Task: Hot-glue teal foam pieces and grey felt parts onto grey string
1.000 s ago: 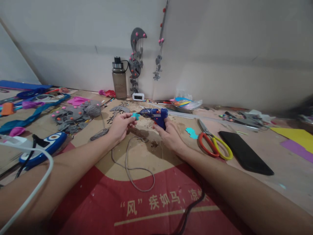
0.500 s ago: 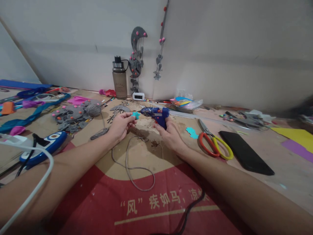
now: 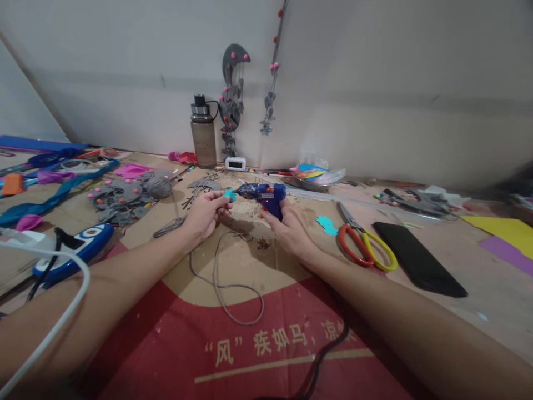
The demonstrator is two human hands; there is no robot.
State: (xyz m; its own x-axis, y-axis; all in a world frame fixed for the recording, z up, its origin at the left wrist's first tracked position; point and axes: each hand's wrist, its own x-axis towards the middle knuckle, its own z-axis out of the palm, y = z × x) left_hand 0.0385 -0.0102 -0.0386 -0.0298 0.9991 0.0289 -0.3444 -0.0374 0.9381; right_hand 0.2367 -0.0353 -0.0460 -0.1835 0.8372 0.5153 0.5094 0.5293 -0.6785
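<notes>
Between thumb and fingers, my left hand (image 3: 208,213) pinches a small turquoise cutout (image 3: 229,194) with a scalloped or star-like edge. My right hand (image 3: 287,225) is wrapped round the handle of a blue hot glue gun (image 3: 268,197), whose nozzle points left and meets or nearly meets the cutout. A small red light shows on the gun's body. More turquoise cutouts (image 3: 327,225) lie on the table right of my right hand. Below both hands, a loop of grey cord (image 3: 217,283) rests on the cardboard (image 3: 183,278).
Scissors (image 3: 362,244) and a black phone (image 3: 418,258) lie at the right. A bottle (image 3: 204,136) and a small white clock (image 3: 235,164) stand by the wall. Grey felt pieces with pompoms (image 3: 125,191) are at left. A white cable (image 3: 79,300) crosses above my left forearm.
The glue gun's nozzle and the turquoise cutout have shifted very slightly left in the view. Both hands keep their hold, and the table things stay where they were.
</notes>
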